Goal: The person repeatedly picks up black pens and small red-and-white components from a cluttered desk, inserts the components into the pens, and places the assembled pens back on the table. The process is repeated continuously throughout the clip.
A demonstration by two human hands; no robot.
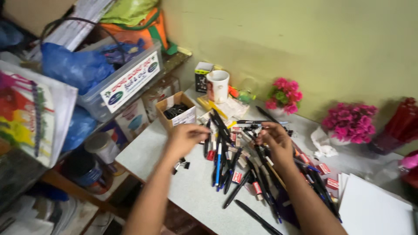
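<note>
Both bare hands hover over a loose heap of dark-barrelled pens with blue, black and red parts [226,161], which is spread across the middle of the pale grey laminate tabletop [148,152]. The left hand [185,138] sits at the heap's left edge with its fingers curled inward toward the nearest pens; motion blur hides whether it actually grips one, so I cannot tell. The right hand [274,138] is over the heap's far right part, fingers bent and pinched around the upper end of a black pen [262,153]. Small red-and-white boxes [324,169] lie scattered among the pens. Behind the heap stand a white ceramic mug with a red patch [218,85], an open brown cardboard box holding black clips [176,111], and two bunches of pink artificial flowers [285,95]. A white sheet of paper [374,209] lies at the right.
</note>
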